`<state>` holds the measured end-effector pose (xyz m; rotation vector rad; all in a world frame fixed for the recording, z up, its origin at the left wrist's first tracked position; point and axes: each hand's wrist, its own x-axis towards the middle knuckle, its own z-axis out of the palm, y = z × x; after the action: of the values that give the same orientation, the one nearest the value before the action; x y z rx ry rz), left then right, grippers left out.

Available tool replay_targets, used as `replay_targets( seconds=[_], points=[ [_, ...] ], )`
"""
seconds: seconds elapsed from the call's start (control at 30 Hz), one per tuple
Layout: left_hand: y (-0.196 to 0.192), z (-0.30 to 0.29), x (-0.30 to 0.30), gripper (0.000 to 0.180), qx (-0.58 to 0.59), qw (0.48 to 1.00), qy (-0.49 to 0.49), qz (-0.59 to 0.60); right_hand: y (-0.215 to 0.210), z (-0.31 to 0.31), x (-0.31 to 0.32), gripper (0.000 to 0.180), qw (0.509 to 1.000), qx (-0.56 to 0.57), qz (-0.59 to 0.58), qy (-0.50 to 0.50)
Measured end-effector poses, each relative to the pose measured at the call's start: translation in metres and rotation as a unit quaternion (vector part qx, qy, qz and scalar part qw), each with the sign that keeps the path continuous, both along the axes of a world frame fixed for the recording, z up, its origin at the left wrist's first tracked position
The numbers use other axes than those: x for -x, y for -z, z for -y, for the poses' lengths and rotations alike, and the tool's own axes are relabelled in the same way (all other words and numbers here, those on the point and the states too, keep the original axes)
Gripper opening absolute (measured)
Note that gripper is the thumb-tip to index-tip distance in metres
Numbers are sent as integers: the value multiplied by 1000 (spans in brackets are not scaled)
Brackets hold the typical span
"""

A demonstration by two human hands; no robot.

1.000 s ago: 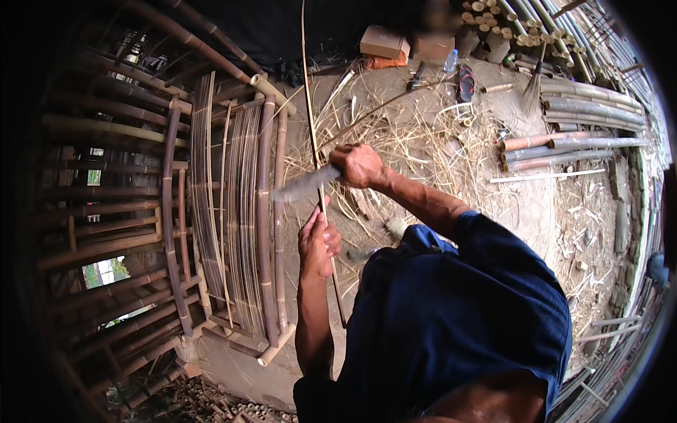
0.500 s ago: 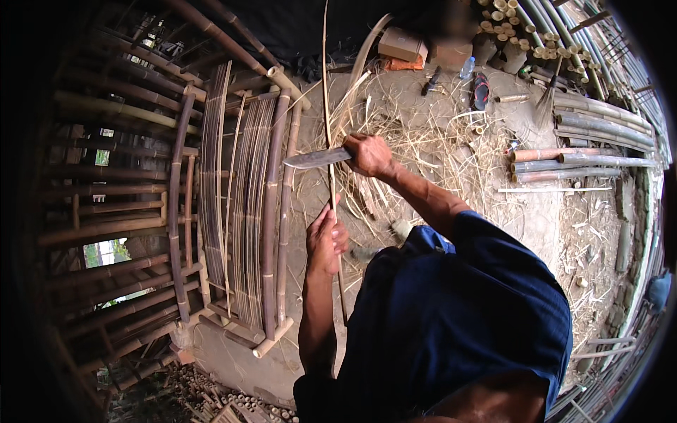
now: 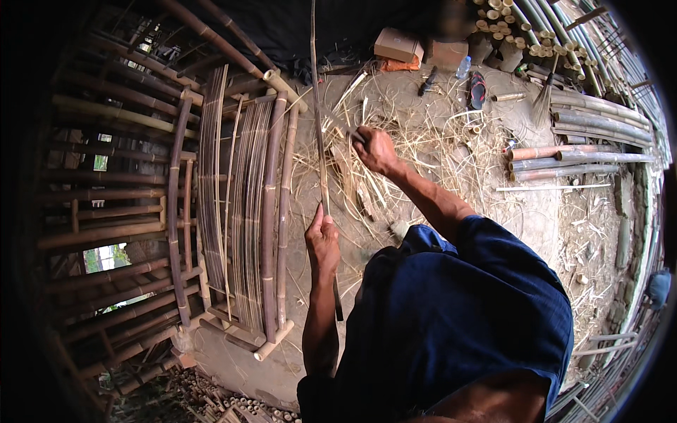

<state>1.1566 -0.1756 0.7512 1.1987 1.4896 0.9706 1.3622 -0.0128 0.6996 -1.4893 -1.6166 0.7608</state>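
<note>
A long thin bamboo strip [image 3: 319, 134] runs upright through the middle of the view. Around its lower part my left hand [image 3: 322, 236] is closed, with the thumb and forefinger along the strip. The strip's dark lower end shows below that hand, beside my forearm. To the right of the strip, my right hand [image 3: 374, 150] grips a knife [image 3: 350, 129] by its handle. The blade points up and left toward the strip and is smeared, so I cannot tell whether it touches. Pale bamboo shavings [image 3: 409, 130] lie scattered beneath on the ground.
On the left stands a bamboo frame [image 3: 270, 211] with many thin strips [image 3: 247, 211] laid along it. A cardboard box [image 3: 398, 44], a water bottle [image 3: 463, 68] and a sandal [image 3: 477, 90] are at the back. Bamboo poles [image 3: 564, 155] lie on the right.
The knife has turned from lying across the strip to pointing up and left. A curled sliver beside the strip is no longer raised. The strip has shifted slightly left, its underside now darker.
</note>
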Motion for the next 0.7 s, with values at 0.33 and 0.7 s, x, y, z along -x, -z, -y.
replay_targets(
  seconds=[0.33, 0.7],
  points=[
    [-33, -14, -18, 47, 159, 952, -36, 258, 4, 25, 17, 21, 986, -49, 105, -119],
    [-20, -11, -11, 54, 155, 967, -84, 182, 108, 33, -6, 31, 960, 207, 124, -143]
  ],
)
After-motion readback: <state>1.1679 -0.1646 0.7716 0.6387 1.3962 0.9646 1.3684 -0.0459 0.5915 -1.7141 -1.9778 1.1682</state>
